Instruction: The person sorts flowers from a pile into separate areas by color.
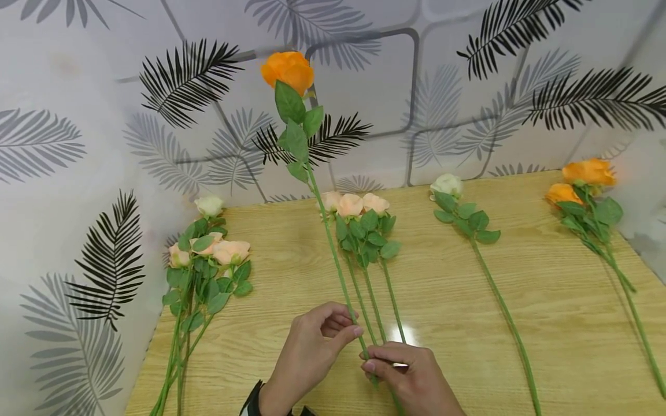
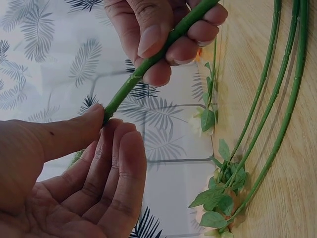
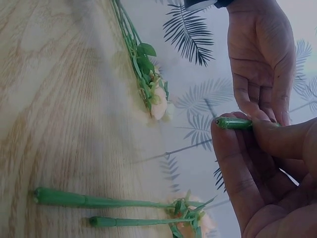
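A single artificial orange rose [image 1: 288, 72] with green leaves is held up off the table, its long stem [image 1: 335, 257] slanting down toward me. My left hand [image 1: 311, 345] pinches that stem near its lower part, between thumb and fingertips. Just below, my right hand [image 1: 413, 375] grips the stem close to its cut end [image 3: 230, 123], which pokes out past the fingers in the right wrist view. Behind the held stem, three peach roses [image 1: 351, 205] lie side by side on the table, their lower stems partly hidden by my right hand.
On the wooden table [image 1: 416, 289], a bunch of peach and white roses [image 1: 208, 248] lies at the left. One white rose [image 1: 447, 186] lies right of centre. Two orange roses [image 1: 588, 173] lie at the far right. A leaf-patterned backdrop [image 1: 364, 86] rises behind the table.
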### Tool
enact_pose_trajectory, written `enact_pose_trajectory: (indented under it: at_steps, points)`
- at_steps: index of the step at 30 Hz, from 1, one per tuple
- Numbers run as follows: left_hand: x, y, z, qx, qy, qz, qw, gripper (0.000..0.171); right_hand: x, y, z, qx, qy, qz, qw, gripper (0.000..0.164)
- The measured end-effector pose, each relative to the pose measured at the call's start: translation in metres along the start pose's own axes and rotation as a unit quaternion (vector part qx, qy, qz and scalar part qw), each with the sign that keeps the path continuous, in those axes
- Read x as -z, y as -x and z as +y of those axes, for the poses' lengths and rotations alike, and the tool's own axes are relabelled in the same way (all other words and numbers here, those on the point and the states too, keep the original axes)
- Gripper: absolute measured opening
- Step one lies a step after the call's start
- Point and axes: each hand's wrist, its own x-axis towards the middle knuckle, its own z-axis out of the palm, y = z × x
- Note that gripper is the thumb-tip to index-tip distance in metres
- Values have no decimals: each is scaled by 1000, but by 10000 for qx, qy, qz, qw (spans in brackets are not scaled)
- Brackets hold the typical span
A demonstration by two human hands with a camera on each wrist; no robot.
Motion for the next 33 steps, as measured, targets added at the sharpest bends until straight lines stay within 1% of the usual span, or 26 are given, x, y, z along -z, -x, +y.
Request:
enact_pose_trajectory:
  at_steps: [3,5,8,11,15,19,22,24,26,27,31,33]
  points:
    - [0,1,1,-8,-43,-4,10000,20,2,1,1,-19,5,-12,10000,16]
    - [1,3,1,41,-115,16,9999,21,3,2,1,-62,-3,-8,10000,16]
    - [3,6,0,151,-288,90,9994,21,4,3,1,-134,22,69,9999,17]
    - [6,8,-4,321,-336,201,9987,22,8,5,1,-159,120,241,9995,17]
    - [11,11,-12,520,-319,389,9974,21,14,7,1,-368,268,453,9979,17]
    - [17,16,-19,692,-375,539,9954,21,22,9,0,-649,420,553,9955,18]
    - [20,19,-24,779,-415,576,9944,21,27,9,-3,-985,607,688,9909,18]
    - [21,20,-27,813,-439,587,9940,22,30,9,-6,-1220,757,855,9859,18]
    - [23,21,-29,868,-444,612,9933,22,33,8,-9,-1527,772,1015,9800,19]
    - [25,21,-30,908,-442,637,9929,21,34,8,-10,-1617,806,1101,9774,19]
    - [32,23,-34,1013,-492,728,9910,21,41,9,-11,-1787,984,1305,9702,19]
    - [36,25,-37,1053,-566,761,9899,21,46,11,-9,-1759,1192,1362,9676,19]
